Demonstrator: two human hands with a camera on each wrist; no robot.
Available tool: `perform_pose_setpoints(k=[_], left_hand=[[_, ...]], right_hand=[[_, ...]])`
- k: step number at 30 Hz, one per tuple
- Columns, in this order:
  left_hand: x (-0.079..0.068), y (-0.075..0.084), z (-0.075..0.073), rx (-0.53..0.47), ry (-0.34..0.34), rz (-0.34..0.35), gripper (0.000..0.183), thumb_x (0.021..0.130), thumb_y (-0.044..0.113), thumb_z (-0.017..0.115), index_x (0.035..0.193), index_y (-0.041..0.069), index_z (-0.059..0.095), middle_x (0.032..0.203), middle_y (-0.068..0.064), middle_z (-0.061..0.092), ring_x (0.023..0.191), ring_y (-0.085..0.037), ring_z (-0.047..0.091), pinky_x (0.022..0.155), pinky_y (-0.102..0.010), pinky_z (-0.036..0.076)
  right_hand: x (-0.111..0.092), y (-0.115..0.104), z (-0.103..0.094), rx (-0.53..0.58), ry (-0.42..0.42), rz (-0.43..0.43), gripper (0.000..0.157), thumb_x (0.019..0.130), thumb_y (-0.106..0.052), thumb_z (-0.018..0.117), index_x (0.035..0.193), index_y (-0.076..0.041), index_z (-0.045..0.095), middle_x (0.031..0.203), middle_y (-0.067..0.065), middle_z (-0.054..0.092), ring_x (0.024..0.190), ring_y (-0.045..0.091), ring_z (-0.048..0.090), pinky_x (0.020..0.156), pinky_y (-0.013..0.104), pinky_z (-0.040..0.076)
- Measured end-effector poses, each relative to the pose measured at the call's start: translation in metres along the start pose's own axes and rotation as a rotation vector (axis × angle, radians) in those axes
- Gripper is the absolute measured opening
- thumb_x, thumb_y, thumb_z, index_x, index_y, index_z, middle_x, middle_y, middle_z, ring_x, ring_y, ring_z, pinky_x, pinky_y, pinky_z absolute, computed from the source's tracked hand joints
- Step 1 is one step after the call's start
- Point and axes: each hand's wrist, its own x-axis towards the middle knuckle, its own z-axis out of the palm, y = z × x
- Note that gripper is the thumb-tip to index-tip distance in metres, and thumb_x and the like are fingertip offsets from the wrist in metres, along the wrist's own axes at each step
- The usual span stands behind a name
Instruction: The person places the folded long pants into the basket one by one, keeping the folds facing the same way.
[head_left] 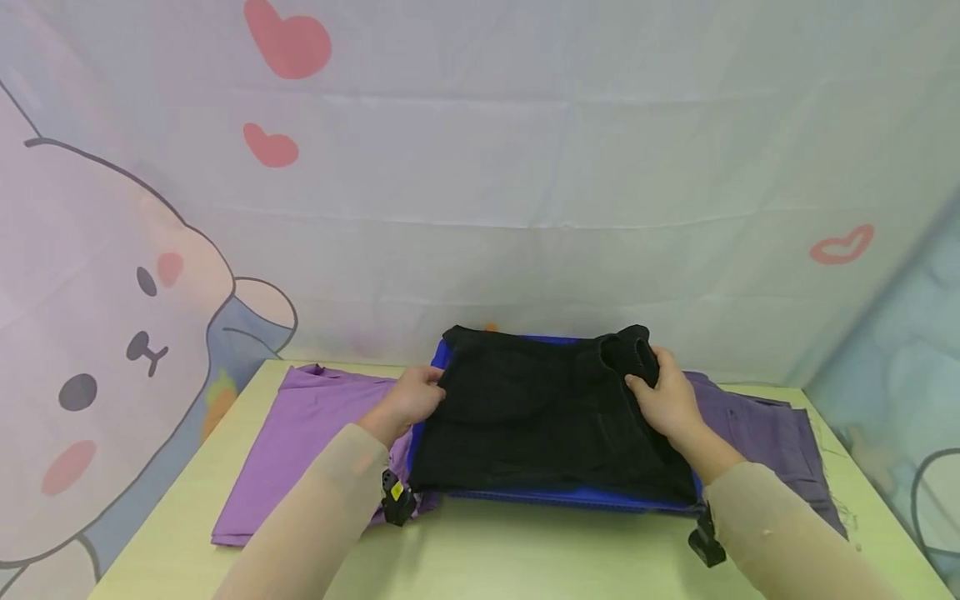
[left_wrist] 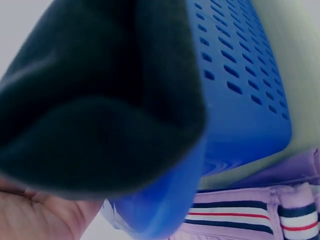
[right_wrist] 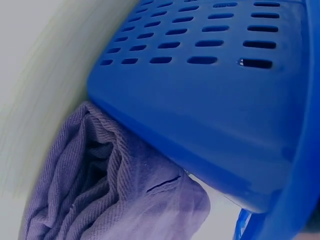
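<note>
A folded black garment (head_left: 525,408) lies across the top of a blue plastic basket (head_left: 555,499) in the head view, covering most of its opening. At the garment's left edge, my left hand (head_left: 411,400) pinches the cloth. My right hand (head_left: 669,402) grips the opposite edge, thumb on top, where the fabric bunches into a rolled fold. The left wrist view shows the dark cloth (left_wrist: 95,145) hanging over the basket rim close to the fingers. Slotted basket wall (right_wrist: 190,105) fills much of the right wrist view, and the right hand is mostly hidden there.
Folded light-purple cloth (head_left: 300,446) lies left of the basket; a striped band (left_wrist: 230,212) shows on it from the left wrist. Darker purple folded cloth (head_left: 765,437) lies against the basket's right side. A pale table (head_left: 540,558) supports everything, with a printed curtain (head_left: 570,167) behind.
</note>
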Motion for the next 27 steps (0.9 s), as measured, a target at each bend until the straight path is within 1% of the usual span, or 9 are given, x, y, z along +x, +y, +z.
perform_pose_setpoints(k=[4,8,10,14,17,21,25,27], left_hand=[[0.001,0.0,0.001,0.012,0.003,0.019,0.032,0.085,-0.005,0.043,0.115,-0.006,0.055,0.106,-0.019,0.06,0.09,-0.022,0.057,0.081,-0.037,0.049],[0.001,0.0,0.004,0.02,0.01,0.028,0.031,0.084,-0.005,0.044,0.112,-0.006,0.056,0.102,-0.017,0.061,0.087,-0.02,0.056,0.081,-0.036,0.049],[0.002,0.0,0.006,0.01,0.004,0.026,0.032,0.082,-0.007,0.043,0.112,-0.007,0.056,0.101,-0.018,0.062,0.086,-0.022,0.058,0.079,-0.035,0.049],[0.002,0.0,0.01,-0.007,-0.006,0.026,0.037,0.078,-0.011,0.04,0.113,-0.01,0.054,0.103,-0.021,0.061,0.091,-0.025,0.058,0.082,-0.036,0.049],[0.002,0.0,0.012,0.023,0.0,0.041,0.04,0.077,-0.012,0.039,0.114,-0.011,0.052,0.107,-0.022,0.058,0.098,-0.028,0.055,0.086,-0.038,0.047],[0.002,-0.001,0.013,0.073,0.021,0.045,0.043,0.075,-0.012,0.039,0.117,-0.011,0.05,0.113,-0.025,0.054,0.106,-0.032,0.05,0.091,-0.041,0.043],[0.003,-0.001,0.013,0.104,0.029,0.039,0.045,0.075,-0.012,0.04,0.119,-0.011,0.049,0.116,-0.025,0.052,0.109,-0.033,0.048,0.094,-0.042,0.041],[0.003,-0.001,0.013,0.125,0.034,0.042,0.044,0.074,-0.012,0.04,0.118,-0.011,0.05,0.116,-0.025,0.053,0.109,-0.033,0.048,0.093,-0.042,0.041]], right_hand=[[0.003,-0.002,0.002,-0.044,0.032,-0.02,0.054,0.092,-0.023,0.048,0.138,-0.007,0.024,0.129,0.023,0.041,0.11,0.04,0.045,0.085,0.051,0.04],[0.004,-0.003,0.005,-0.083,0.06,-0.058,0.052,0.091,-0.021,0.049,0.136,-0.007,0.027,0.128,0.024,0.043,0.11,0.041,0.045,0.086,0.053,0.039],[0.004,-0.002,0.006,-0.103,0.066,-0.07,0.051,0.091,-0.019,0.049,0.135,-0.007,0.027,0.127,0.024,0.045,0.109,0.041,0.046,0.085,0.053,0.039],[0.003,0.001,0.008,-0.117,0.066,-0.072,0.05,0.091,-0.017,0.048,0.135,-0.008,0.027,0.125,0.025,0.046,0.109,0.042,0.046,0.086,0.053,0.038],[0.002,0.003,0.008,-0.099,0.046,-0.051,0.051,0.091,-0.016,0.047,0.136,-0.009,0.024,0.126,0.026,0.044,0.11,0.042,0.045,0.087,0.053,0.037],[0.001,0.004,0.009,-0.06,0.001,0.001,0.052,0.092,-0.017,0.044,0.138,-0.01,0.02,0.128,0.026,0.042,0.11,0.042,0.044,0.086,0.052,0.038],[0.0,0.004,0.011,-0.013,-0.059,0.041,0.054,0.094,-0.017,0.041,0.14,-0.011,0.014,0.129,0.026,0.039,0.108,0.04,0.045,0.083,0.05,0.039],[0.0,0.005,0.012,0.013,-0.101,0.047,0.054,0.095,-0.016,0.038,0.141,-0.01,0.01,0.132,0.026,0.035,0.111,0.041,0.043,0.085,0.051,0.039]])
